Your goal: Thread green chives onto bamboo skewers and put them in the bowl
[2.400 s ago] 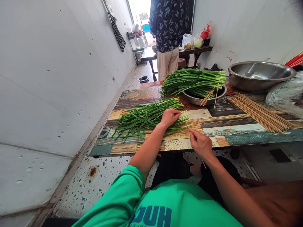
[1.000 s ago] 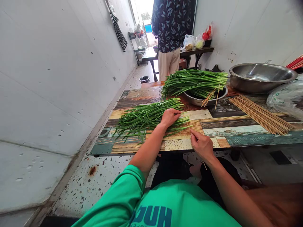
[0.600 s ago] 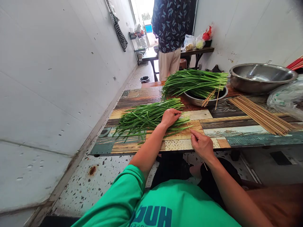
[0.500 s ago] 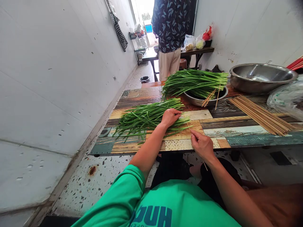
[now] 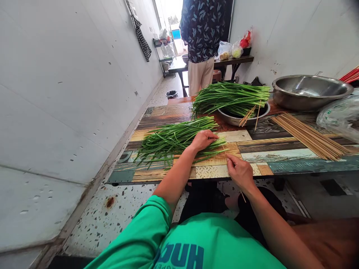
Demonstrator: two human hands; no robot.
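Note:
Loose garlic chives [image 5: 168, 140] lie across the table, their pale cut ends pointing right. My left hand [image 5: 204, 140] rests over those ends, its fingers pinched on chive stems. Just right of it and nearer my body, my right hand [image 5: 239, 170] is closed around a thin wooden skewer [image 5: 242, 196]. The skewer's tip slants up to the stem ends and its tail sticks out below my fist. Whether the tip has pierced a stem I cannot make out.
A large heap of chives [image 5: 230, 98] lies over a metal bowl [image 5: 238, 120], with several skewers at its edge. More skewers [image 5: 310, 136] lie to the right, near a big steel basin [image 5: 311, 91] and a plastic bag [image 5: 340, 116]. A person [image 5: 203, 37] stands beyond the table.
My left hand has shifted slightly to the right along the stem ends. The right hand with the skewer has hardly moved.

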